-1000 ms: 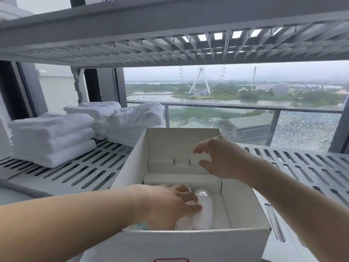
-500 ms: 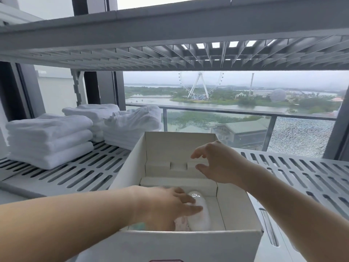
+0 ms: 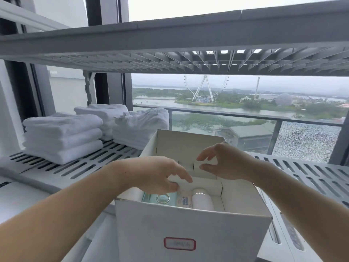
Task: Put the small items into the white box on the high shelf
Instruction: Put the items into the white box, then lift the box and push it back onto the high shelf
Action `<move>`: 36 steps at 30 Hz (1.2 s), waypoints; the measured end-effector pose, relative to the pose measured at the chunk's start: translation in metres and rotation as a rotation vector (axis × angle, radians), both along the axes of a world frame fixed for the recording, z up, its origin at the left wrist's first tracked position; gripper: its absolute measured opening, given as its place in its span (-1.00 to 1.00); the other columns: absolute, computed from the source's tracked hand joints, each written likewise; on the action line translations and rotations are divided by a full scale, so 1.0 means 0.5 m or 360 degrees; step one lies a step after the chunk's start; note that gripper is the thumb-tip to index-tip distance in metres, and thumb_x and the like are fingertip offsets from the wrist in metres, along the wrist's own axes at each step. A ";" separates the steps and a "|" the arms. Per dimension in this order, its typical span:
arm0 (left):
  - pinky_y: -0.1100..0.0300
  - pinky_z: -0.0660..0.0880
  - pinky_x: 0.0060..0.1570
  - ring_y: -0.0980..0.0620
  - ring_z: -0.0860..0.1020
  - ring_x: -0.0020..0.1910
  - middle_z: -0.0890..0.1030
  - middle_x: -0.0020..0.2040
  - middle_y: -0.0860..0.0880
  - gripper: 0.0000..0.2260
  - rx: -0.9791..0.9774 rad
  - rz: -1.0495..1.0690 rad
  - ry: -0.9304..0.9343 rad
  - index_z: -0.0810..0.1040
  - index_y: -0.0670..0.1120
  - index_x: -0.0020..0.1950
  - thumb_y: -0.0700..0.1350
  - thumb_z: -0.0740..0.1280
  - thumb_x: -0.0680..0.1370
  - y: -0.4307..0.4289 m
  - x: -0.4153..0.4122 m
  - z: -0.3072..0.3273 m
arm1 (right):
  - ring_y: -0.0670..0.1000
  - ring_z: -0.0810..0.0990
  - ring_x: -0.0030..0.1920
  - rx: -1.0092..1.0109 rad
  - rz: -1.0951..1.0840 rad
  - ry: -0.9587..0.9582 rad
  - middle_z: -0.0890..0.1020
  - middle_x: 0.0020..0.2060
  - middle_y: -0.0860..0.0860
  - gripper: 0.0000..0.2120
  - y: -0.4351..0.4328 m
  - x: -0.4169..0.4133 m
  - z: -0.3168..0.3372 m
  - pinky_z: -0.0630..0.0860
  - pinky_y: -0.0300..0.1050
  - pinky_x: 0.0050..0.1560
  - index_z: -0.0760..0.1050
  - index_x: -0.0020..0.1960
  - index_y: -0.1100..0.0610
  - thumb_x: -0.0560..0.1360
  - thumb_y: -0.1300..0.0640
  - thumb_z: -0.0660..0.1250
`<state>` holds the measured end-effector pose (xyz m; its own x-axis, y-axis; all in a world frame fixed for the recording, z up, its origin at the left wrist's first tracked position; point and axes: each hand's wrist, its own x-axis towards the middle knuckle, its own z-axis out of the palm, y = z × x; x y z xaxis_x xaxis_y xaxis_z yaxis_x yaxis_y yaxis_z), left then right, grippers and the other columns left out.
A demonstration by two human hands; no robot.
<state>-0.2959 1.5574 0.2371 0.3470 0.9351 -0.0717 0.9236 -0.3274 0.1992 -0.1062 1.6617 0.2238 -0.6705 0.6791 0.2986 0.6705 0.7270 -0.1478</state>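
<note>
The white box [image 3: 188, 229] stands open on the slatted grey shelf [image 3: 302, 171], with a red-framed label on its front wall. Inside lie a white bottle [image 3: 202, 200], a small printed packet [image 3: 184, 201] and a teal pack with a clear ring on it [image 3: 162, 198]. My left hand [image 3: 156, 174] hovers over the box's left half with its fingers relaxed and holds nothing. My right hand [image 3: 224, 161] hangs above the back of the box, fingers loosely spread, also holding nothing. An inner cardboard flap [image 3: 205, 184] crosses the box under both hands.
Stacks of folded white towels [image 3: 62, 137] sit on the shelf at the left, with another pile [image 3: 141, 125] behind the box. A second slatted shelf [image 3: 188, 59] runs close overhead. A window with a balcony rail lies behind.
My left hand has lifted off the white bottle and out of the box, leaving the items uncovered. My right hand stays above the back of the box. The view has tilted upward.
</note>
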 end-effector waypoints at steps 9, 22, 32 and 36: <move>0.51 0.38 0.03 0.44 0.48 0.04 0.55 0.06 0.40 -0.74 0.0203 -0.0088 -0.0229 0.48 0.34 0.13 -0.02 0.23 0.55 -0.067 -0.007 0.013 | -0.32 0.58 -0.09 -0.0018 0.0272 0.0167 0.61 -0.13 -0.34 -0.81 -0.075 0.049 0.032 0.44 -0.54 -0.14 0.60 0.02 -0.11 0.42 -0.09 0.34; 0.14 0.48 0.10 0.26 0.55 -0.04 0.64 -0.04 0.20 -0.70 0.0333 0.0182 -0.0211 0.55 0.22 0.06 0.25 0.10 0.52 -0.187 0.031 -0.003 | -0.39 0.55 -0.06 -0.0225 0.0541 0.0238 0.62 -0.10 -0.38 -0.85 -0.171 0.067 0.021 0.39 -0.60 -0.09 0.60 -0.02 -0.18 0.43 -0.12 0.33; 0.25 0.46 -0.22 0.16 0.51 -0.17 0.58 -0.16 0.13 -0.68 0.0642 0.0368 0.0168 0.44 0.18 0.06 0.24 0.36 0.37 -0.225 0.057 -0.047 | -0.16 0.58 -0.21 0.0046 0.0438 0.0194 0.66 -0.22 -0.15 -0.65 -0.251 0.068 -0.003 0.52 -0.18 -0.16 0.60 -0.09 -0.07 0.43 -0.27 0.18; 0.10 0.47 -0.17 0.03 0.52 -0.13 0.57 -0.13 0.09 -0.69 0.0760 0.0445 0.0230 0.42 0.12 -0.01 0.19 0.40 0.35 -0.231 0.066 -0.064 | 0.00 0.48 -0.27 0.0433 0.0355 0.0118 0.53 -0.36 -0.09 -0.72 -0.272 0.064 -0.038 0.38 -0.13 -0.34 0.50 -0.14 -0.05 0.40 -0.25 0.24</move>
<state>-0.2630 1.4419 0.2052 0.0998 0.9303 0.3528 0.9949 -0.0894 -0.0458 -0.0744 1.5259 0.2049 -0.7630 0.4074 0.5018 0.4855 0.8738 0.0288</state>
